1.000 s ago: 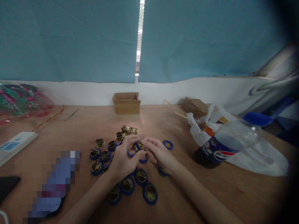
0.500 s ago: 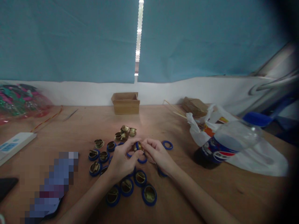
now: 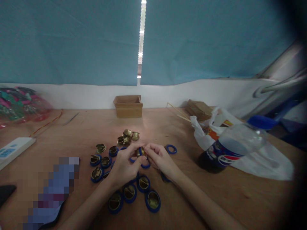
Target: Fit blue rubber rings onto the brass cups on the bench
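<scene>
Mid-frame, my left hand point(image 3: 124, 166) and right hand point(image 3: 160, 159) pinch one blue-ringed brass cap point(image 3: 142, 151). I cannot see inside the cardboard box point(image 3: 128, 107) above; at right, the bottle point(image 3: 230, 147) holds dark dregs.

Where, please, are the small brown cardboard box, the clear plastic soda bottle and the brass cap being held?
small brown cardboard box point(image 3: 128, 111): head view, front wall.
clear plastic soda bottle point(image 3: 223, 154): head view, blue label.
brass cap point(image 3: 142, 151): head view, visible face.
</scene>
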`<state>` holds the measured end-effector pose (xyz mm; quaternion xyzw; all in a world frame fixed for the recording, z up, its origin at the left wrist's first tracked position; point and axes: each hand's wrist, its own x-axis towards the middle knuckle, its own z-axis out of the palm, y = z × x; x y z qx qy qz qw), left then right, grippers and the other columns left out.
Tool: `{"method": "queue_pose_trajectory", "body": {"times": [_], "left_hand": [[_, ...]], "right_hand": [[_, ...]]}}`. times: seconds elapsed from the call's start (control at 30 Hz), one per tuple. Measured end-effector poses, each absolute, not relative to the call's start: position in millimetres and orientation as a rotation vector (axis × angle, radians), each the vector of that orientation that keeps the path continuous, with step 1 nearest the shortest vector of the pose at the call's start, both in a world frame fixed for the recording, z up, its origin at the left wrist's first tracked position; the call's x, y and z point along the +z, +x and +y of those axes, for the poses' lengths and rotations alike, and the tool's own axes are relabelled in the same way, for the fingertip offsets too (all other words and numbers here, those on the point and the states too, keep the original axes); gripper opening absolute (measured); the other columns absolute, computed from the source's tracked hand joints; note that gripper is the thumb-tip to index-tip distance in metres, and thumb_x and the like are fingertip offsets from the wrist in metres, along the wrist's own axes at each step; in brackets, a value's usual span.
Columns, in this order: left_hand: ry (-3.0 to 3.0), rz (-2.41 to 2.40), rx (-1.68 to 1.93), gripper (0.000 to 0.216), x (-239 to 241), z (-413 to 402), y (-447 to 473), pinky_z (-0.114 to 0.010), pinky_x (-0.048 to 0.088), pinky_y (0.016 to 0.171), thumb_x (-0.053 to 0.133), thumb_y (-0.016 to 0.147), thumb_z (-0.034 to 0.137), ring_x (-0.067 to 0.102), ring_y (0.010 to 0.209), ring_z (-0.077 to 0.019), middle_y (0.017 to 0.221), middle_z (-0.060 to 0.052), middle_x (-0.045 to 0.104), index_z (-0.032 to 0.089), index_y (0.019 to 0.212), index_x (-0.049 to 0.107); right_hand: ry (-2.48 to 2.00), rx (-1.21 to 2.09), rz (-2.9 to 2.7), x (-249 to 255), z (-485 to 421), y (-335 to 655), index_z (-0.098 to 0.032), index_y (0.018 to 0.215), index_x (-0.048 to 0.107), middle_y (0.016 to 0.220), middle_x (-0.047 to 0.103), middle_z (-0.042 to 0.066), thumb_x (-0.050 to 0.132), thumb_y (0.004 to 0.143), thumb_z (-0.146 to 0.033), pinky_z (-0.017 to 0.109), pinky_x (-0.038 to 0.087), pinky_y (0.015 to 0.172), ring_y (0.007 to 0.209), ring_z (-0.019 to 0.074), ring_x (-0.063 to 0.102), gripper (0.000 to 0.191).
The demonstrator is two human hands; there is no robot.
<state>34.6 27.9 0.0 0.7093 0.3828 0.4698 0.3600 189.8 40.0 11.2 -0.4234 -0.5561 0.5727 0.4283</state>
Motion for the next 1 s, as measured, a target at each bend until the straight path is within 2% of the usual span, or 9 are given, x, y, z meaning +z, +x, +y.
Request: {"method": "queue_pose_trajectory", "body": {"times": [0.23,0.4,0.77,1.0], "left_hand": [[1.852,0.976,1.176,0.031,2.3,28.0,35.8,-0.029,0.053,0.082,0.056,0.082,0.014,0.065,0.089,-0.0177,0.098,-0.006,0.066,0.018,0.113,0.057],[1.877,0.993,1.169,0.032,0.2,28.5,36.3,-0.029,0.053,0.08,0.056,0.082,0.015,0.064,0.086,-0.0174,0.092,-0.005,0.066,0.018,0.113,0.056],[1.884,1.031,1.2,0.036,1.0,24.9,36.2,-0.031,0.051,0.088,0.058,0.08,0.012,0.063,0.096,-0.019,0.106,-0.006,0.064,0.021,0.114,0.055],[1.821,1.024,1.261,0.031,-5.3,23.6,38.6,-0.031,0.052,0.086,0.054,0.084,0.018,0.063,0.094,-0.018,0.106,-0.006,0.064,0.022,0.115,0.054]], "right_hand": [[-1.09,1.226,-1.548,8.7,39.7,190.6,-0.018,0.061,0.046,0.052,0.036,-0.006,0.053,0.083,-0.044,0.022,0.023,0.045,0.047,0.0082,0.032,0.036],[-1.104,1.213,-1.554,8.5,39.3,190.1,-0.018,0.059,0.045,0.052,0.038,-0.005,0.052,0.083,-0.043,0.021,0.024,0.045,0.047,0.0082,0.033,0.036],[-1.084,1.182,-1.547,8.9,39.3,187.6,-0.018,0.058,0.044,0.052,0.037,-0.006,0.053,0.083,-0.044,0.021,0.025,0.044,0.046,0.0083,0.033,0.037],[-1.136,0.991,-1.589,5.2,35.5,184.4,-0.019,0.058,0.041,0.053,0.038,-0.005,0.048,0.087,-0.036,0.022,0.026,0.047,0.049,0.0093,0.036,0.035]]}}
